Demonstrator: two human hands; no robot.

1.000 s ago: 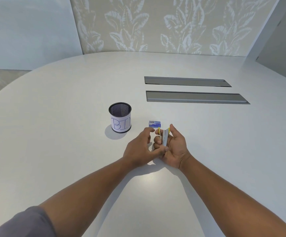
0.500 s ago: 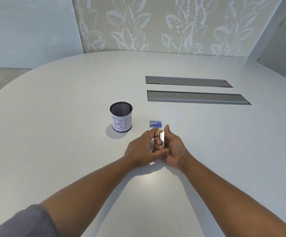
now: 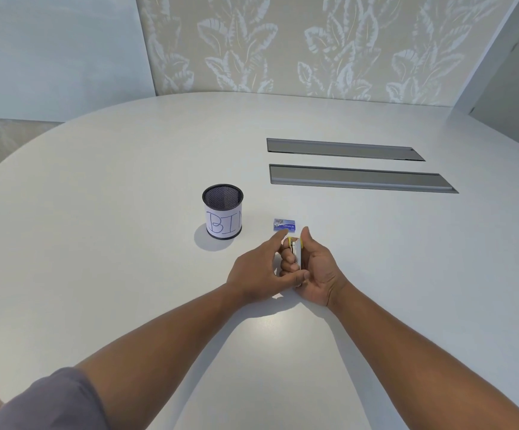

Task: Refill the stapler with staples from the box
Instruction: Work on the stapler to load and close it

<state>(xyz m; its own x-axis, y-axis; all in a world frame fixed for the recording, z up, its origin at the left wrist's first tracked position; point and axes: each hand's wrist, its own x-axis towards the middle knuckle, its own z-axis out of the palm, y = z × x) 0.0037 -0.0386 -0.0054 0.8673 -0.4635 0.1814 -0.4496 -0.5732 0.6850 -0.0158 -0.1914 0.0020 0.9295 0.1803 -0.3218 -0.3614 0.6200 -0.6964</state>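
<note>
Stapler: the small stapler (image 3: pixel 295 252) with yellow ends is held on its edge between the two hands, just above the white table (image 3: pixel 128 274). I judge it is held so to keep the metal part facing up, where both hands can work on it.
Right hand: the right hand (image 3: pixel 317 271) cradles the stapler — the thumb points up along its right side and the fingers curl round it from the left, so the grip is closed around the body.
Left hand: the left hand (image 3: pixel 258 268) comes from the side. Its index finger touches the far yellow end and its thumb presses near the lower end, a light pinch along the length.
Staple box: the blue staple box (image 3: pixel 284 225) lies flat on the table just beyond the fingertips, apart from them. It looks closed, though it is too small to be sure.
Bin: a black mesh cup (image 3: pixel 223 211) with a paper label "BIN" stands to the left of the box, well apart from the hands.
Forearms: both stretch forward and meet in front of the body.
Stage: I cannot tell if the stapler is open or loaded — probably an early step.
</note>
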